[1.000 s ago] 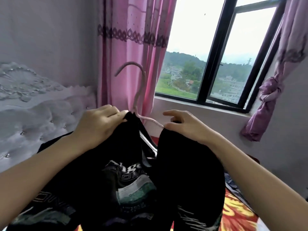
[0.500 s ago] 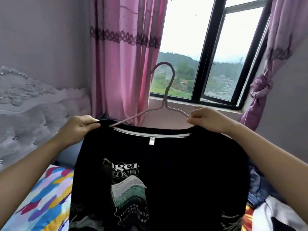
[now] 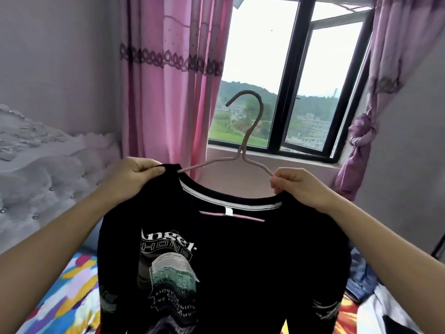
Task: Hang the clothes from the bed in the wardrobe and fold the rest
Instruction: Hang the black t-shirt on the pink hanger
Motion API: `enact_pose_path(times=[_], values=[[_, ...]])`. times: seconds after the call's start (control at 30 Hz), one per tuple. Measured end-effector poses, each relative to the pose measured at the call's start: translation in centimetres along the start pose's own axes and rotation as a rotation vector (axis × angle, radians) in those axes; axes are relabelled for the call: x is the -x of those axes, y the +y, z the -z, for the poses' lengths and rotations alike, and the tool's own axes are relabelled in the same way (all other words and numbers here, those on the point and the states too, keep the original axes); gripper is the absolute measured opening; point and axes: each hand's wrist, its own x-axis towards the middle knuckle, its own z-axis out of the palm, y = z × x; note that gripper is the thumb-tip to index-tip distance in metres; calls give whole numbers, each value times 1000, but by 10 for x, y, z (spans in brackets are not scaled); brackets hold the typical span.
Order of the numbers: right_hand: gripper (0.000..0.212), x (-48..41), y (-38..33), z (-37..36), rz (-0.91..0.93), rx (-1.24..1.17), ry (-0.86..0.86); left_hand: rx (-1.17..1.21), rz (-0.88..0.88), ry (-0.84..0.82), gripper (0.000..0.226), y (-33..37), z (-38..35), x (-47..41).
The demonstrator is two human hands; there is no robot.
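**Shirt Squared on Its Hanger, Held Up by Both Shoulders**

The black T-shirt (image 3: 240,249) hangs in mid-air at the centre of the view, above the bed (image 3: 72,285). Its printed front faces the person and its hem drops out of sight at six o'clock. The pink wire hanger (image 3: 249,132) is threaded through the collar. Its hook rises toward twelve o'clock and its lower bar shows just inside the neckline.

Gripping at the two shoulders looks meant to spread the fabric along the hanger's arms, so the shirt sits level and doesn't slide to one side.

The left hand (image 3: 134,174) is at nine o'clock of the collar, knuckles up. Its fingers (image 3: 147,165) are curled and pressed together, pinching the shoulder seam. The right hand (image 3: 301,186) is at three o'clock. Its fingers (image 3: 280,183) pinch the other shoulder just where the wire slips under the cloth. I cannot tell whether the wire is caught in that pinch as well.

Both forearms reach forward and slightly upward, wrists about level and elbows low, so the garment stays lifted off the sheet.

A heap of clothes (image 3: 361,280) lies on the bed at five o'clock. The wardrobe is not in view, so the likely next step is to shift one hand to the hook and carry the shirt there.
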Motion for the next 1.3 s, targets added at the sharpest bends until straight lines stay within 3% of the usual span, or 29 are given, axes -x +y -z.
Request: enact_pose_path(times=[0.2,0.43,0.67,0.8,0.9,0.97,1.07,1.13,1.3], values=[[28,-7,2,-24,17,-60,112,-124,56,-101,19,-14,20,21],[26,-19,-2,-70,46,-9,-76,-168,228,-103,19,-41,49,73],[21,-22,-28,-147,201,3,-314,-494,360,-18,21,-36,103,161],[19,-24,-70,-205,345,-44,-463,-641,501,121,13,-6,145,231],[24,-12,-114,-248,530,-100,-585,-736,621,316,8,30,169,308],[33,3,-144,-277,662,-138,-653,-779,715,434,11,60,174,361],[23,47,-196,-319,830,-193,-786,-859,883,599,10,117,176,440],[22,81,-229,-336,926,-245,-862,-897,958,717,21,158,173,485],[32,149,-302,-341,1175,-305,-950,-996,957,962,33,244,169,559]])
